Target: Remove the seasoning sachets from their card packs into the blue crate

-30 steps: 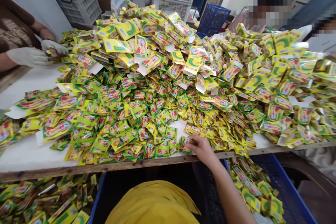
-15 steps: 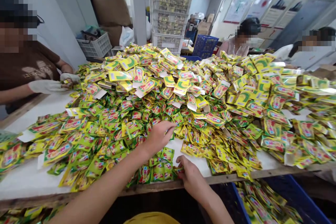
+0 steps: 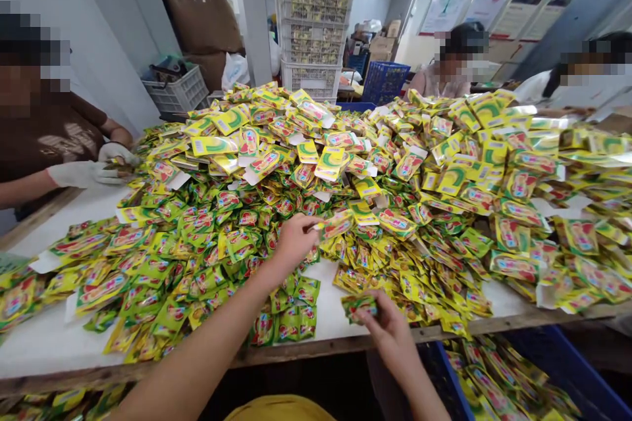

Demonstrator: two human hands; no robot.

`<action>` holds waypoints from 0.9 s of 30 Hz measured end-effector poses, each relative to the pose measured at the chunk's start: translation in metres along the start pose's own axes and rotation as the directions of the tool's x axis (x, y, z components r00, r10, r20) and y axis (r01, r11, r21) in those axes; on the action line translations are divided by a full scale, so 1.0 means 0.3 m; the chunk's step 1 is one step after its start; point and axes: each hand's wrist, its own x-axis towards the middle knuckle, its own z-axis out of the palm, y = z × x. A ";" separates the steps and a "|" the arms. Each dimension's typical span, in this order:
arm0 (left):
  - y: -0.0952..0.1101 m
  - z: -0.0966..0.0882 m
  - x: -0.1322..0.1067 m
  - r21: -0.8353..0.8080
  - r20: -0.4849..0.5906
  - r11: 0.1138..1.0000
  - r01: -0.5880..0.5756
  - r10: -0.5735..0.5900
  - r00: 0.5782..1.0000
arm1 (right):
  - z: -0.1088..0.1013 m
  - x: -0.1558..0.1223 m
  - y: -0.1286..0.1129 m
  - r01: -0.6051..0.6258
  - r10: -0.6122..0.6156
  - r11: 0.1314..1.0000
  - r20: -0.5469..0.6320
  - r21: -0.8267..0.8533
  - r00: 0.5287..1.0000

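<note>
My left hand [image 3: 295,240] reaches over the middle of the heap, its fingers closed on the near end of a small yellow carton [image 3: 338,225] with red fruit pictures. Nearer the table's front edge, my right hand [image 3: 388,321] pinches a green sachet [image 3: 359,308], perhaps more than one, between thumb and fingers. Loose green sachets [image 3: 289,323] lie in a small group below my left wrist. Between the two hands shows a bare strip of the white tabletop [image 3: 328,316]. Yellow sachets [image 3: 409,276] lie piled just beyond my right hand.
Printed cartons [image 3: 234,120] are heaped along the back of the table. A blue crate [image 3: 582,368] of cartons stands below the front edge at right. At left, a co-worker's gloved hands [image 3: 81,174] handle something small. Two other people sit behind the heap at right.
My left hand has taken hold of a yellow carton from the heap. My right hand has lifted green sachet packaging off the table edge and moved slightly right.
</note>
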 end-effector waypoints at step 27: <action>-0.221 -0.156 -0.403 -0.484 0.368 0.807 0.339 -0.164 0.915 | 0.326 0.088 -0.185 0.514 -0.504 0.837 0.104 -0.189 0.858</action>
